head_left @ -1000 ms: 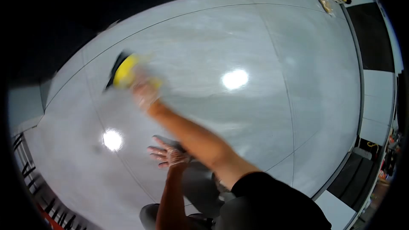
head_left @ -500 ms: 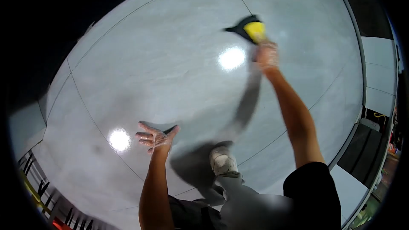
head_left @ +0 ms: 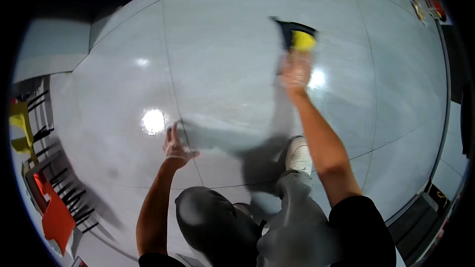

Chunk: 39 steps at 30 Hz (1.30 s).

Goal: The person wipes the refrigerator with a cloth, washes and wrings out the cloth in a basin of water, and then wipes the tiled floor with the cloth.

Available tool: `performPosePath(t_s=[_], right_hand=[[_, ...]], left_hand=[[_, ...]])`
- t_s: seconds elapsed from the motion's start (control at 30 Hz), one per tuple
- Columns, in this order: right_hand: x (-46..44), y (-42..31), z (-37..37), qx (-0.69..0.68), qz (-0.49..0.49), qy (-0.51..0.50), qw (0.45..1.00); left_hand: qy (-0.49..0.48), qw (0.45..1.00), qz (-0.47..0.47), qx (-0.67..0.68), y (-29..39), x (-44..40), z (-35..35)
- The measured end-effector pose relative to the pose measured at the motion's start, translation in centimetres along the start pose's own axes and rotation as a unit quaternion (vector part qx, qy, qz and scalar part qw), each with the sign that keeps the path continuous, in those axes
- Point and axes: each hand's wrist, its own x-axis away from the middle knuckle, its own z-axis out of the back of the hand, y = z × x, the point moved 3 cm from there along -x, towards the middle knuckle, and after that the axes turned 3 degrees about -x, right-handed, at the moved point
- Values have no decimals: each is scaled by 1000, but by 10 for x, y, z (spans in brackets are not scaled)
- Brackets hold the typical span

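My right hand [head_left: 297,71], in a clear plastic glove, is closed around a black-and-yellow flared hand tool [head_left: 303,40]. Its wide black edge points away from me, low over or on the grey tiled floor [head_left: 227,64]; contact cannot be made out. Motion blurs the tool, and my fingers hide its grip, so its exact kind is unclear. To the left, my left hand [head_left: 177,148], gloved the same way, holds nothing. Its fingers are apart, near a floor joint.
My white shoe [head_left: 299,155] is planted below my right arm. Yellow chairs [head_left: 21,126] and a red-orange chair [head_left: 54,215] stand at the left edge. A pale box-like block [head_left: 54,44] is at upper left. A dark strip [head_left: 415,222] runs along the right side.
The view has shifted, bringing the chairs further in at left. My right hand has swung the tool, whose black edge now faces more forward. My left hand has turned, fingers pointing forward.
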Motion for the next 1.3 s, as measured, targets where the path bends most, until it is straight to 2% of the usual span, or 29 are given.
performPosePath(t_s=[0.07,0.1,0.13,0.17,0.2,0.23,0.3,0.37,0.43,0.47,0.5,0.57,0.63,0.7,0.77,0.83,0.87,0.9,1.0,1.07,1.1,1.13,1.17,1.2,1.23,1.27,1.3], right_hand=[[26,-115,-31,-67,98,-56,991],[47,-165,-38,-102,97,-193,971],[78,-207,-47,-176,77,-276,942],[120,-242,-58,-179,171,-268,931],[168,-268,-60,-189,258,-271,908],[214,-284,-62,-207,331,-280,877],[269,-277,-55,-235,426,-310,817],[277,-244,-45,-190,509,-337,769],[235,-211,-51,-171,325,-384,847],[201,-184,-47,-111,407,-332,844],[164,-161,-42,-52,399,-320,858],[81,-116,-28,77,332,-345,875],[14,-93,-4,201,246,-405,858],[-29,-95,20,249,199,-435,842],[-59,-92,20,226,167,-437,854],[-80,-79,-25,172,138,-442,870],[-75,-68,-63,127,128,-378,908],[-70,-34,-123,100,181,-279,938],[47,-230,-122,218,115,-174,953],[129,-336,-116,133,177,-204,953],[175,-366,-125,48,287,-203,935],[217,-397,-133,-53,351,-236,905],[254,-432,-129,-42,432,-331,838],[290,-460,-113,39,548,-320,772],[321,-472,-104,-82,552,-339,757],[349,-471,-106,-159,568,-411,696],[341,-464,-100,-148,561,-421,697]], left_hand=[[-88,981,171,-35,-28,36,-18],[-150,954,252,-57,-35,53,-30],[-180,946,256,-83,-40,66,-43],[-208,937,260,-107,-48,73,-58],[-153,947,268,-89,-54,73,-75],[-168,949,250,-92,-60,75,-80],[-198,951,215,-95,-76,76,-86],[-252,937,215,-114,-78,73,-85],[-181,960,206,-50,-63,81,-60],[-184,961,202,-38,-61,83,-54],[-186,962,198,-25,-63,86,-52],[-167,969,182,-13,-68,88,-54],[-156,975,159,4,-74,90,-57],[-158,976,147,9,-76,93,-51],[-164,977,132,9,-79,92,-50],[-139,982,125,12,-88,91,-63],[-139,982,124,13,-89,91,-62],[-142,983,120,16,-87,91,-59],[-166,979,114,42,-86,92,-49],[-167,978,110,54,-88,91,-49],[-143,983,107,47,-89,91,-54],[-118,987,104,42,-92,89,-64],[-95,990,100,37,-95,88,-79],[-118,988,94,-40,-106,82,-111],[-76,995,71,7,-112,82,-118],[-37,997,44,54,-116,84,-122],[-68,994,52,60,-110,85,-110]])
